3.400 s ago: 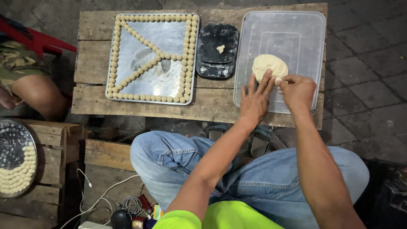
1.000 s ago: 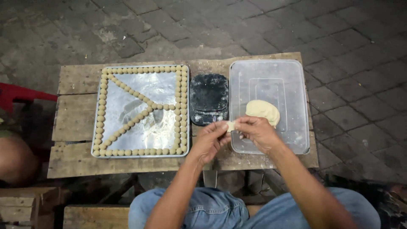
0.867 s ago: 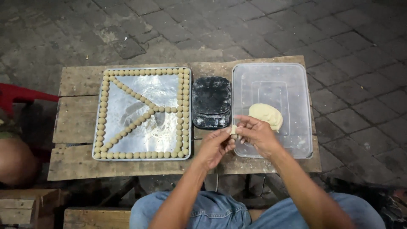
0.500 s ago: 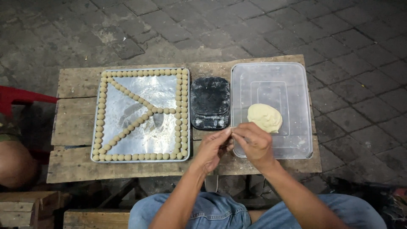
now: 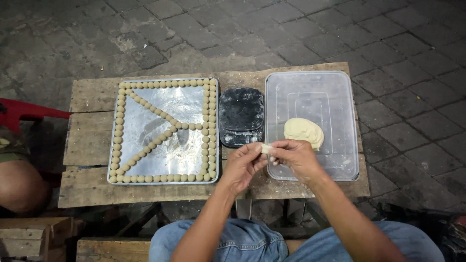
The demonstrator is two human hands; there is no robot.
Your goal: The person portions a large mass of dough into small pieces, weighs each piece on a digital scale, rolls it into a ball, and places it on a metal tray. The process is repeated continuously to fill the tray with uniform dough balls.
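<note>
Small pale dough piece (image 5: 266, 148): pinched between fingertips of left hand (image 5: 241, 166) and right hand (image 5: 296, 158), above the wooden table's (image 5: 87, 145) front edge. Larger dough lump (image 5: 303, 132), at 1 o'clock, is kept in a clear plastic tub (image 5: 340, 97). Square metal tray (image 5: 145, 111), at 9 o'clock, is lined with dough balls (image 5: 211, 127) along its border and diagonals; its middle remains unfilled. Black scale (image 5: 241, 115) at 12 o'clock is unloaded.

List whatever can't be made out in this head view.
- Small dough piece: mostly covered by left hand and right hand.
- Black scale: display too dark to make out.
- Person at left: cut off by the frame edge.
</note>
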